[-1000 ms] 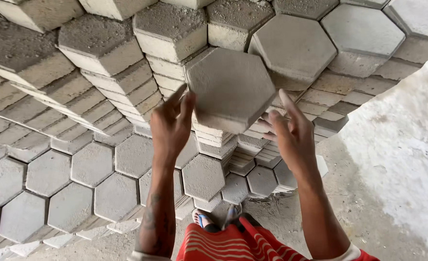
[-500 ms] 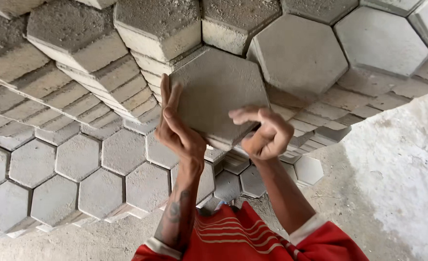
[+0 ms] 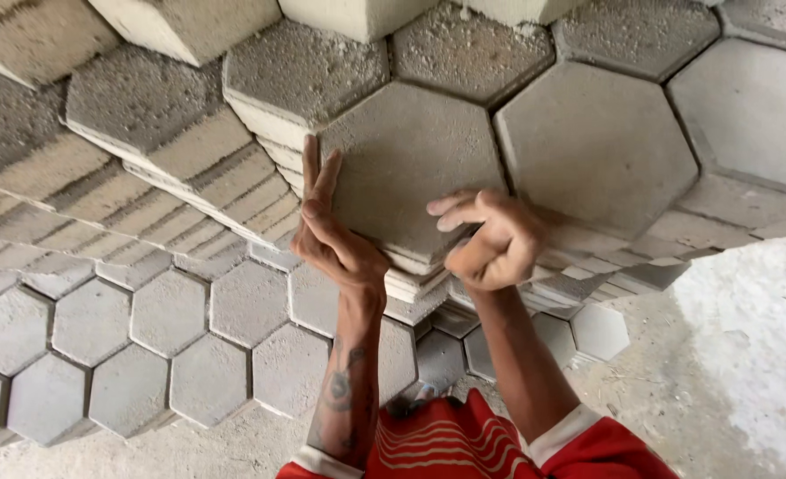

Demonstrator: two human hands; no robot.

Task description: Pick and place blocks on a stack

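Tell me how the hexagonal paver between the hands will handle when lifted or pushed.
The hexagonal paver looks thick, cast concrete: probably heavy and rigid. Its gritty face should grip skin; the left hand and right hand both steady it. Flat sides make rolling unlikely.
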